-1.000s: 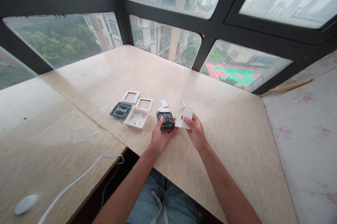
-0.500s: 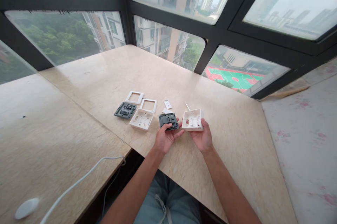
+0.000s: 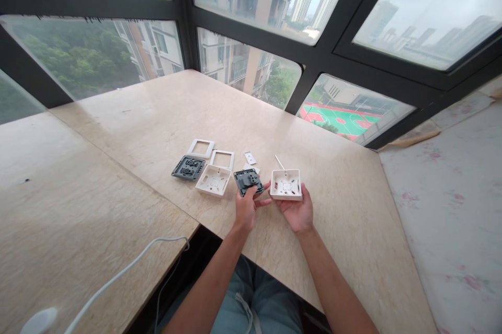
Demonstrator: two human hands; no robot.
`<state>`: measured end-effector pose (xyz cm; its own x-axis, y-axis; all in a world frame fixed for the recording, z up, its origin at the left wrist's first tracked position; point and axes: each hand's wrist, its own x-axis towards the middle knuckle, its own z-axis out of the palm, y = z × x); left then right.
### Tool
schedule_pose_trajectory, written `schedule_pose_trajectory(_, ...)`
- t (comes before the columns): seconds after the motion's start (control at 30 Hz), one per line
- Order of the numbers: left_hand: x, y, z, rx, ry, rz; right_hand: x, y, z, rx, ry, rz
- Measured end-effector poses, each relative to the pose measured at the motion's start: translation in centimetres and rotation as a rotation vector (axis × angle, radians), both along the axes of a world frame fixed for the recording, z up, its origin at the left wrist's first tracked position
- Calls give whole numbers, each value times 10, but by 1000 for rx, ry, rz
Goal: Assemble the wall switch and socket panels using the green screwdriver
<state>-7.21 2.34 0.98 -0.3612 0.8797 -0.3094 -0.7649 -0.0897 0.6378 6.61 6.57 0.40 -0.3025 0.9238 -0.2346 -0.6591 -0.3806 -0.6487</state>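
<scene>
My left hand grips a dark grey switch module from below, just above the beige table. My right hand cradles a white mounting box, open side up, right beside the module. Left of my hands lie a second white box, another dark module and two white square frames. A small white plate and a thin white stick lie just behind the held parts.
Large windows with black frames stand close behind the table. A second tabletop joins at the left, carrying a white cable and a white oval piece. A flowered cushion lies at the right.
My right hand turned the white box from on edge to open side up. My left hand tilted the dark module. Both stay close together.
</scene>
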Motion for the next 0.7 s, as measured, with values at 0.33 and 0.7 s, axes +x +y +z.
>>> schedule_pose_trajectory(0.33,-4,-10,-9,139,431,202,-2,-4,-2,-83,-56,8)
schedule_pose_trajectory(0.7,-49,-59,-22,-28,1602,59,-1,-12,-2,30,-199,8)
